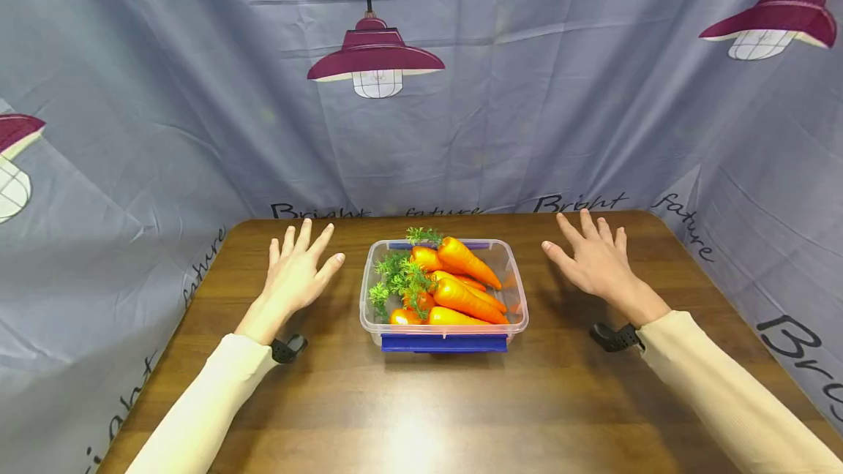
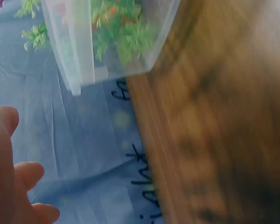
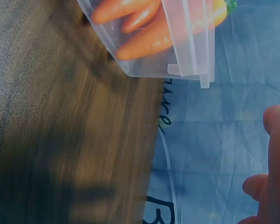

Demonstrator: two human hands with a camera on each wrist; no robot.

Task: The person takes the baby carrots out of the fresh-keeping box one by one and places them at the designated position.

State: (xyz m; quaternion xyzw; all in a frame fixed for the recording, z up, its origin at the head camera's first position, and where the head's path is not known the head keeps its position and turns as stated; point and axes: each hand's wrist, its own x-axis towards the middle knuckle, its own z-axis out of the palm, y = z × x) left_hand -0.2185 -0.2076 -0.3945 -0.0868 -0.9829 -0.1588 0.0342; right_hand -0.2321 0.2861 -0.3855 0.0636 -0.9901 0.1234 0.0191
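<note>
A clear plastic container (image 1: pixel 444 329) with blue side clips stands on the table between my two hands, its top uncovered. Inside lie several orange carrots (image 1: pixel 465 300), their green leafy tops (image 1: pixel 403 274) toward the left wall. My left hand (image 1: pixel 296 273), fingers straight and spread, is left of the container and apart from it. To the right, my right hand (image 1: pixel 596 262) is likewise spread and holds nothing. Both palms face down, hidden in the head view. In the left wrist view the leaves show through the container's wall (image 2: pixel 84 46); the right wrist view shows carrot tips (image 3: pixel 144 44).
The brown wooden table (image 1: pixel 329 415) ends at a grey-blue curtain (image 1: pixel 461 145) printed with lamps and lettering, along the back and both sides. A black wrist strap (image 1: pixel 288 349) is on the left wrist, and another strap (image 1: pixel 615 337) on the right.
</note>
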